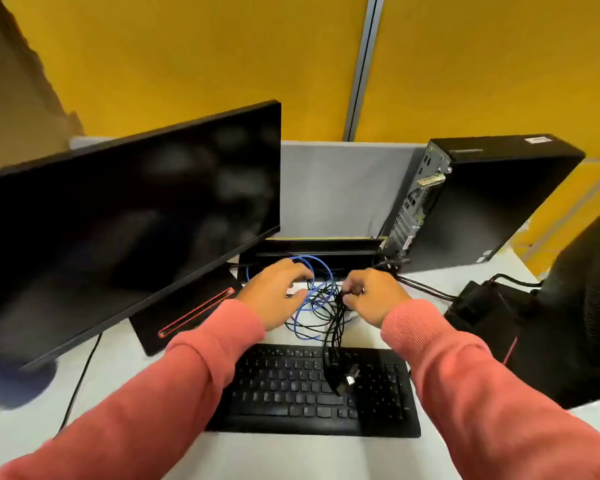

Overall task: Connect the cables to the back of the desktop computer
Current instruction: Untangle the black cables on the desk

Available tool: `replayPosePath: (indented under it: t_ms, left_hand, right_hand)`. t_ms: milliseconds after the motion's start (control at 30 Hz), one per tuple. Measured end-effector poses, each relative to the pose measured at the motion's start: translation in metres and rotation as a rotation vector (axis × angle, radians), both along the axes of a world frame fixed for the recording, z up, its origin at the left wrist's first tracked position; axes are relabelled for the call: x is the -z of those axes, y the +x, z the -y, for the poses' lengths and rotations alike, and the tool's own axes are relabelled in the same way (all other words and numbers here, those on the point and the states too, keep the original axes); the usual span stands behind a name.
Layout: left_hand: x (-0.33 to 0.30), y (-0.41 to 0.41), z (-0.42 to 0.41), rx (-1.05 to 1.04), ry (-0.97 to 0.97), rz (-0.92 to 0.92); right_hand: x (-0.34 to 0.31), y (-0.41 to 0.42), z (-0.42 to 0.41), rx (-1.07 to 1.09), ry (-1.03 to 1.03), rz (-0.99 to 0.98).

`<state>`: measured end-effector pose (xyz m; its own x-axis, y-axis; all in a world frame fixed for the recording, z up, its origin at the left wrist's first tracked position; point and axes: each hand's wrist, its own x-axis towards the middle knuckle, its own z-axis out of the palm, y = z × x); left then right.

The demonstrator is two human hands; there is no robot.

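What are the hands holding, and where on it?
The right hand pinches the black cables partway along, their plugs dangling over the keyboard. The left hand rests on the blue cable; any grip is unclear.

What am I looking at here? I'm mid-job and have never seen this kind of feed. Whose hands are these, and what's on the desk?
One picture, from a camera worn on a person's head, looking down. No robot: both hands are the person's. The left hand reaches into a tangle with a blue cable. The right hand pinches a bundle of black cables, whose plugs trail over the black keyboard. The upright black desktop computer shows its rear ports. A dark monitor stands left on the white desk.
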<state>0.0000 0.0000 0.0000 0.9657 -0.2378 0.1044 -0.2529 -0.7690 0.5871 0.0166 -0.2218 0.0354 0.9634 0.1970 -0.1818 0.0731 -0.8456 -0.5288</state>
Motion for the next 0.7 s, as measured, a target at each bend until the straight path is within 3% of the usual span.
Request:
replayPosePath:
  t_ms: [200,500,700]
  left_hand:
    - [0.088,-0.02,0.026,-0.027,-0.009,-0.201]
    - [0.145,-0.025,0.048,-0.171,0.121,-0.049]
    - [0.15,-0.028,0.05,-0.17,0.138,0.045]
  right_hand:
    - [0.079,-0.021,0.011,0.02,-0.034,-0.252]
    - [0.143,-0.021,0.005,0.162,0.176,-0.119]
    - [0.167,-0.017,0.012,0.076,0.26,0.029]
